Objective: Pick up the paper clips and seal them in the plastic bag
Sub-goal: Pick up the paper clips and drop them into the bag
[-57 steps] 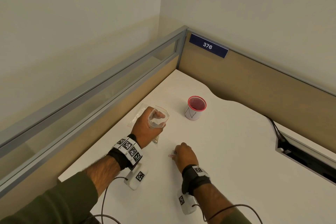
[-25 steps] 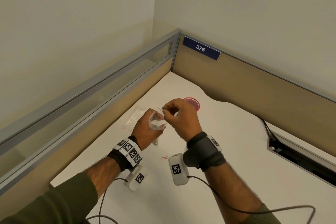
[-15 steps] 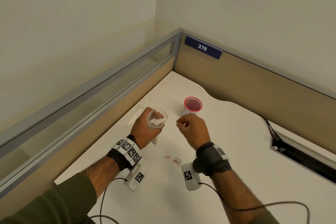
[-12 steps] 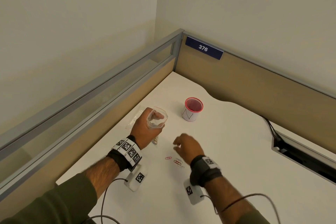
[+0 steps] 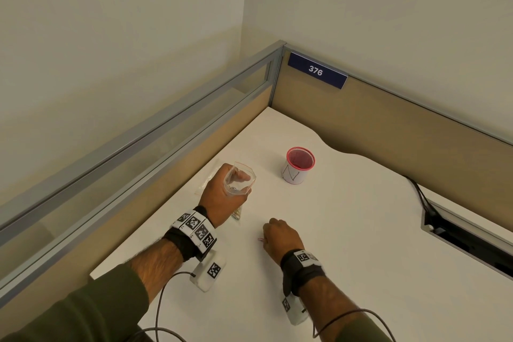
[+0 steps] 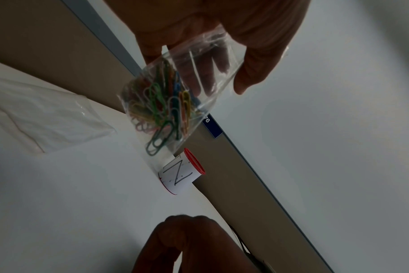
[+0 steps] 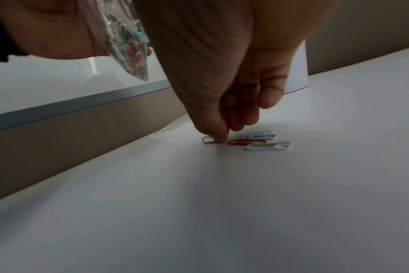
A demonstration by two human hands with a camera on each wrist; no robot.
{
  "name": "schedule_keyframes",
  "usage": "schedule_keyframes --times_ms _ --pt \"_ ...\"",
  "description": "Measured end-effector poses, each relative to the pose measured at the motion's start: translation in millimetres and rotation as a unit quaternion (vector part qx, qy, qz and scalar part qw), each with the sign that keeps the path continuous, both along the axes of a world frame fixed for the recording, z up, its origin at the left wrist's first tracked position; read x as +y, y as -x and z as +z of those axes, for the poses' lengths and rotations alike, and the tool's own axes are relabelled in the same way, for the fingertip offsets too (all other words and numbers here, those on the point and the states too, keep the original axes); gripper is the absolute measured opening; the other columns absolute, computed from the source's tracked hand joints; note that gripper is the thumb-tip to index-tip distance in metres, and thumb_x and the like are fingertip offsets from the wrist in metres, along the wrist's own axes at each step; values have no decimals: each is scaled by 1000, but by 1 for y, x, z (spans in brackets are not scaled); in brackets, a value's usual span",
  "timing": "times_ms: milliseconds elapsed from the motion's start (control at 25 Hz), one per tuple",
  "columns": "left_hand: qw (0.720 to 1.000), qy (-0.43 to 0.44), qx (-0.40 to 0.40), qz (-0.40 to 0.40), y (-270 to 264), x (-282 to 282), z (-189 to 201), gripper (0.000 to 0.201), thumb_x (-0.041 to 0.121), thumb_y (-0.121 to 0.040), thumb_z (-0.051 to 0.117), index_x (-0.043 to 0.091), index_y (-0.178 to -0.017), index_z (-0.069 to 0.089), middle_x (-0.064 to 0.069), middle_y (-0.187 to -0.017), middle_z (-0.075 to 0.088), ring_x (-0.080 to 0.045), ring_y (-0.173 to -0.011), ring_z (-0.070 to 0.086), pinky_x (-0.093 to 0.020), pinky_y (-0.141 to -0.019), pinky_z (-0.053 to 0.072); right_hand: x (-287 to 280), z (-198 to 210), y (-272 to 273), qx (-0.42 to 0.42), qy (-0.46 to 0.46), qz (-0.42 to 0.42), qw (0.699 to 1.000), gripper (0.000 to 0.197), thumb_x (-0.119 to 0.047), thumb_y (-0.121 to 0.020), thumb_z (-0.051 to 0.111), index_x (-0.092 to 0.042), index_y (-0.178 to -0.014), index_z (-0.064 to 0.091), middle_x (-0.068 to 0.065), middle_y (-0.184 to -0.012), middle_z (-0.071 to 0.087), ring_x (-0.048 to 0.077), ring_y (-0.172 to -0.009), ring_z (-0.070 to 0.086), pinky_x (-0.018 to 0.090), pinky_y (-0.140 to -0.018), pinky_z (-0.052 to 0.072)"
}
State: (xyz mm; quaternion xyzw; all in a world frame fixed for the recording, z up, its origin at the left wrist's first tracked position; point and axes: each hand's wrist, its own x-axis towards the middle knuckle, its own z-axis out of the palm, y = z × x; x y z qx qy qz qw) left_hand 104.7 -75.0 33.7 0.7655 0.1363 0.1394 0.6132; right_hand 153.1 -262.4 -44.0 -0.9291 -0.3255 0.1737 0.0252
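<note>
My left hand (image 5: 219,197) grips a small clear plastic bag (image 5: 244,186) above the white table (image 5: 361,230), with its mouth held wide. The left wrist view shows several coloured paper clips (image 6: 161,109) in the bottom of the bag (image 6: 199,73). My right hand (image 5: 280,236) is down on the table in front of the bag. In the right wrist view its thumb and forefinger (image 7: 220,136) pinch at a red paper clip (image 7: 207,139) that lies flat. Beside it lie a darker red clip (image 7: 245,141), a white clip (image 7: 267,146) and a pale one (image 7: 259,134).
A red mesh cup with a white paper label (image 5: 298,165) stands behind the hands. An empty flat plastic bag (image 5: 206,180) lies by the left partition. Partition walls close the left and far sides. A cable slot (image 5: 466,239) with a black cable (image 5: 419,191) is at the right.
My right hand left the bag's mouth and came down onto the loose clips on the table. The left hand has kept the bag in the same place.
</note>
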Motion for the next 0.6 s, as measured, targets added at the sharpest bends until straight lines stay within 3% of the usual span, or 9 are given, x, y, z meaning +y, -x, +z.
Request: schedule_keyframes --times_ms 160,360,520,600 --pt "1000 -2 -2 0 1 0 -1 32 8 -85 76 10 -112 58 0 -112 67 -14 -113 64 -18 -90 50 -5 23 -2 24 -55 -57 997 13 -21 -88 54 -13 -95 61 7 -103 59 25 -95 56 31 -78 45" --pt "1000 -14 12 -3 0 -3 -5 30 11 -85 76 13 -110 58 2 -111 67 -11 -111 64 -22 -92 50 9 103 -15 -50 -286 -126 949 7 -25 -86 61 -19 -85 61 -2 -85 58 14 -75 54 28 -69 51" --pt "999 -48 3 -13 -1 -12 -1 36 14 -84 79 29 -105 55 15 -103 63 -1 -103 62 -10 -81 45 31 161 -12 -48 -393 -96 913 5 -23 -87 65 -19 -87 63 -2 -86 61 13 -75 56 21 -67 50" --pt "999 -50 -7 -17 -3 -12 -2 40 12 -82 79 36 -98 51 15 -99 62 -6 -99 63 -17 -83 49 41 171 -10 -37 -372 -63 925 10 -28 -87 65 -19 -87 65 -2 -87 59 12 -75 55 23 -67 50"
